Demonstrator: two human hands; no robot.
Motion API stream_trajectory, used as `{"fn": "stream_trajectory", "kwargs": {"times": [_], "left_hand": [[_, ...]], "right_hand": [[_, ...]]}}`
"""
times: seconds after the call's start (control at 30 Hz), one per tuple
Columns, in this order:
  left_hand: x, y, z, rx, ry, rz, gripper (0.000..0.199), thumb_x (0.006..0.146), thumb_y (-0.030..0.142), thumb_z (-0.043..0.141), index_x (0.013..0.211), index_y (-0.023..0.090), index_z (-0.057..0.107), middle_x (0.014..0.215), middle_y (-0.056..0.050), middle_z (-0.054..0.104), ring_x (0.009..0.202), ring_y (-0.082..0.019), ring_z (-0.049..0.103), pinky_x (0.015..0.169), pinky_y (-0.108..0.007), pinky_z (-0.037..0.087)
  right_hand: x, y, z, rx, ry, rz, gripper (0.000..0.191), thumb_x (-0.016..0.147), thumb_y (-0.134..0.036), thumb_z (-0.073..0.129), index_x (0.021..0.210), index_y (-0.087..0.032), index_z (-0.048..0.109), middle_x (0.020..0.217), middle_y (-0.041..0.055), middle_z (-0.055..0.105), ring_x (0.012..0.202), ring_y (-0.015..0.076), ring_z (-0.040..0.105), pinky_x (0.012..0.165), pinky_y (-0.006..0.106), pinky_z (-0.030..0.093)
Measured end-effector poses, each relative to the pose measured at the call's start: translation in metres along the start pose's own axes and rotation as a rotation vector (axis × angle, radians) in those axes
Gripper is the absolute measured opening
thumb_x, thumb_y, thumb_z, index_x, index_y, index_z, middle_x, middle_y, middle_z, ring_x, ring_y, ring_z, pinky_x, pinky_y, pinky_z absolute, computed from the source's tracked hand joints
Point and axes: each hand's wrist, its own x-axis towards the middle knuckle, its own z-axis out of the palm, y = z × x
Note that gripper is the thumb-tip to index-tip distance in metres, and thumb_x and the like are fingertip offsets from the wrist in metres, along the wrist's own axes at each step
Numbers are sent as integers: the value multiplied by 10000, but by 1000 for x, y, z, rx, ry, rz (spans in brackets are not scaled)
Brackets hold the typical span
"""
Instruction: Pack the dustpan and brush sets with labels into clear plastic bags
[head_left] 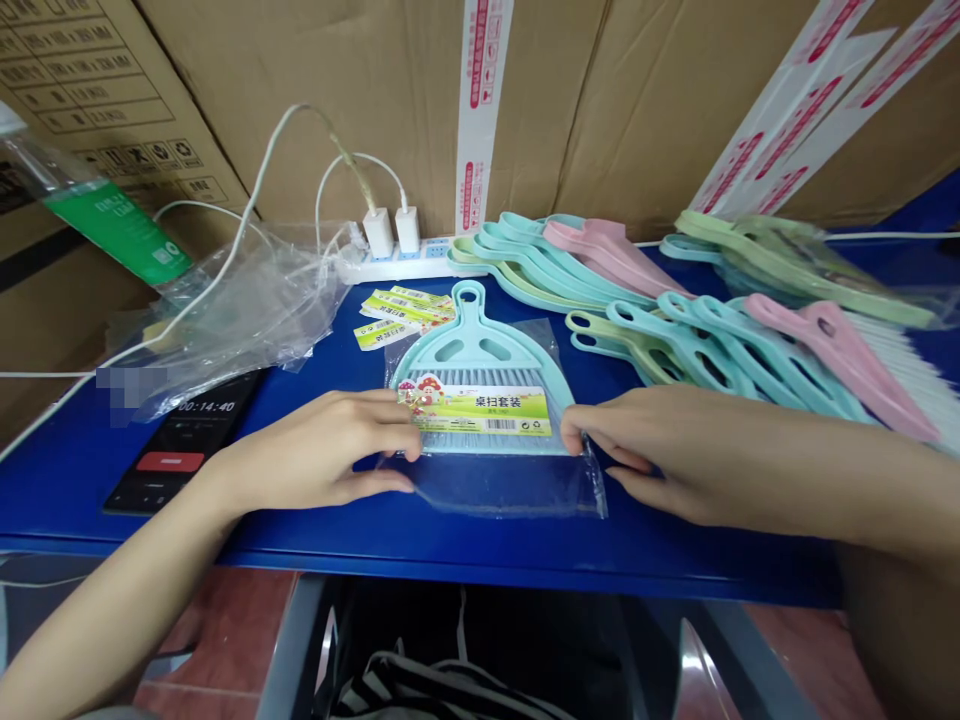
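While the blue dustpan [471, 338] lies in its clear bag [495, 490] at the desk's [337, 540] centre, fingers curl at its edges, left hand [322, 450] at 8 o'clock, right hand [675, 450] at 4, thumbs apart; I cannot tell whether film is pinched; even, gentle pressure should keep the card [487, 412] flat; room runs toward 6 o'clock until the front edge; brushes [795, 360] crowd 3, the phone [180, 440] 8.

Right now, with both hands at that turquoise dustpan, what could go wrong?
The label card could shift crooked, since the left hand's fingers are at its left end. The clear bag looks thin and might crease or tear if tugged at its right side, where the right hand is. That hand is also close to the brushes, and could knock them.
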Motion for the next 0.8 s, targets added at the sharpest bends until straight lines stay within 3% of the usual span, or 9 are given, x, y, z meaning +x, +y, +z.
{"fn": "stream_trajectory", "kwargs": {"times": [0.17,0.27,0.37,0.43,0.57,0.7,0.8], "left_hand": [[0,-2,0,53,30,-13,268,1018,236,431,789,185,561,755,8,596,686,-127,563,636,-242,414],[0,-3,1,82,41,-39,291,1031,258,388,795,187,544,752,6,587,656,-125,551,612,-245,407],[1,-3,2,102,55,-62,287,1029,260,381,806,188,547,751,5,591,642,-125,554,600,-244,402],[1,-2,3,109,65,-73,267,1022,244,390,825,186,561,761,3,601,649,-124,566,602,-242,404],[1,-1,6,114,98,-78,227,1009,239,429,868,184,598,775,4,621,669,-126,584,616,-242,413],[2,-3,10,110,154,-69,208,969,338,553,849,183,622,789,-5,628,709,-141,587,648,-248,443],[4,-3,10,94,198,-60,209,977,303,541,840,183,645,840,-22,644,781,-148,611,713,-253,472]], "right_hand": [[-1,0,-1,25,-29,55,138,789,-98,485,768,-233,507,717,11,598,564,148,517,541,275,355],[1,-3,-2,45,-50,116,84,797,-186,636,803,-231,565,754,17,635,614,166,562,561,279,375],[5,-8,0,-4,-29,191,158,770,-295,743,815,-231,605,737,22,638,637,198,577,564,292,369],[8,-12,3,-89,12,210,130,816,-323,702,796,-230,615,701,25,625,621,209,568,558,301,347],[13,-15,8,-250,48,186,198,905,-222,508,727,-212,592,671,41,618,568,203,544,542,314,302],[14,-14,9,-240,84,140,231,904,-185,467,708,-209,587,664,38,619,585,200,554,555,318,309],[13,-13,8,-197,130,96,252,895,-140,455,686,-205,578,684,32,618,602,182,551,566,316,327]]}}
